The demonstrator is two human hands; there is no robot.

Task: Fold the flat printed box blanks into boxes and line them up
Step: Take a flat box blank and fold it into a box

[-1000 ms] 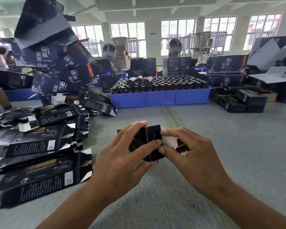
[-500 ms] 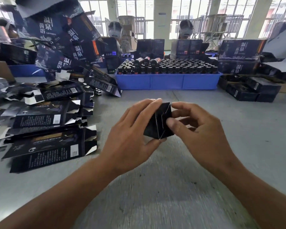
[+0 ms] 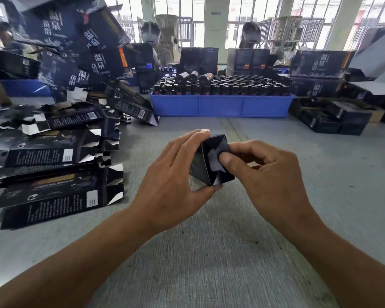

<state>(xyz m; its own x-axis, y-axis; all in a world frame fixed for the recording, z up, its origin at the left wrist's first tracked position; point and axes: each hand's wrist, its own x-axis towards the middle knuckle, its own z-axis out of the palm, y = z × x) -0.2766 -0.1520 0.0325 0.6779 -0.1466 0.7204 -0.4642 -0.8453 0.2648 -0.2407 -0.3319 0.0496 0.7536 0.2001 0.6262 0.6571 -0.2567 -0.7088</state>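
I'm gripping one box (image 3: 211,162) in both hands, left hand (image 3: 176,185) and right hand (image 3: 267,174), tucking its end flaps; stack of flat blanks (image 3: 53,165) waiting on the desk (image 3: 209,252).

Box (image 3: 213,162) held between the hands: thin printed card, dark, with a soft sheen catching window light on its end flaps. Flat blanks (image 3: 53,174) stacked at left: same coated card, glossy dark print, white unprinted reverse showing at flap edges. Counter (image 3: 209,252): grey, matt, finely woven or ribbed texture, looks like cloth or felt, flecked with small dark specks. Crate (image 3: 220,106) behind: blue plastic, smooth, dull shine. Bottles (image 3: 231,85) inside it: dark, glossy caps.
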